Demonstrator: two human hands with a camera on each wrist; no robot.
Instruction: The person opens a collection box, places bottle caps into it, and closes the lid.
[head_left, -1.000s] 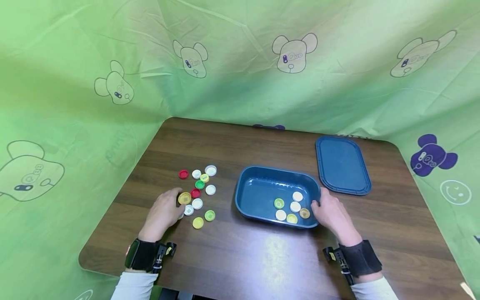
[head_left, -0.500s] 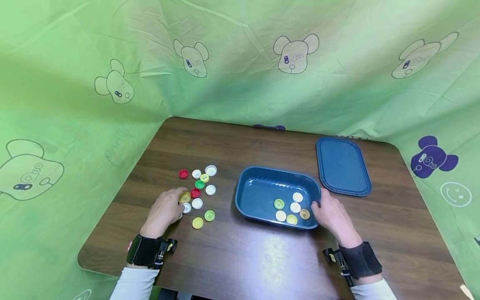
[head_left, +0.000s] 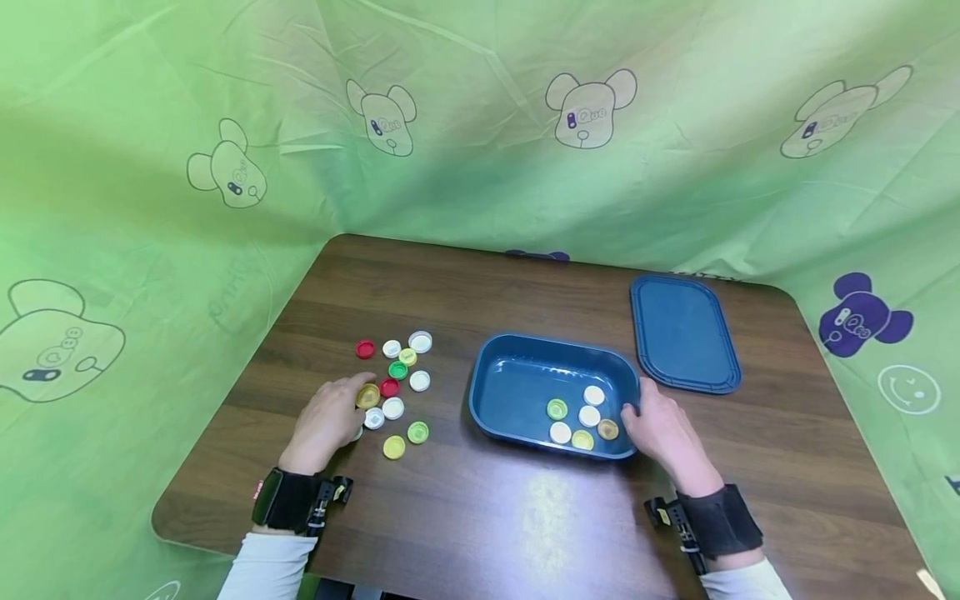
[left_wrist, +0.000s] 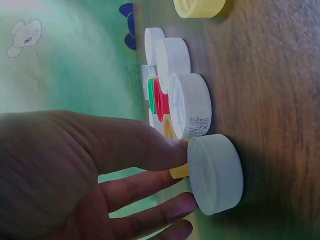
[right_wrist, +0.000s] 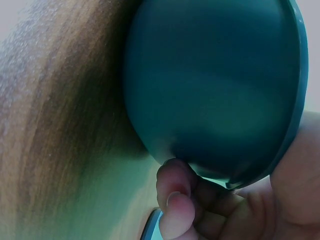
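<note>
The left hand [head_left: 322,425] has its grip curved in a pinch about a round gold plastic cap [head_left: 367,396], which sits at its 2 o'clock among the loose caps on the brown wood-grain surface [head_left: 450,283]; whether the cap is lifted cannot be told. A round red plastic cap [head_left: 389,387] lies just beside it, between 2 and 3 o'clock. The right hand [head_left: 660,429] grips a blue rectangular tray with rounded corners [head_left: 510,383] by its end, between 3 and 4 o'clock.

Only the head view shows the inside of the tray: six round plastic caps [head_left: 589,417], white, light green, yellow and tan, gathered toward 4 and 5 o'clock. It also shows a flat blue rounded rectangular lid [head_left: 686,333] at the tray's 2 o'clock. The left wrist view alone reveals most of a smooth round white cap [left_wrist: 215,175], largely covered by the hand from above, and dark print on the side of a ribbed round white cap [left_wrist: 190,106]. The right wrist view adds fingers [right_wrist: 177,215] curled at the tray's outer wall, hidden from above.

Against one second earlier, both hands hold the same places, and tray and lid have stayed put; any shift of the gold cap is too slight to judge.
</note>
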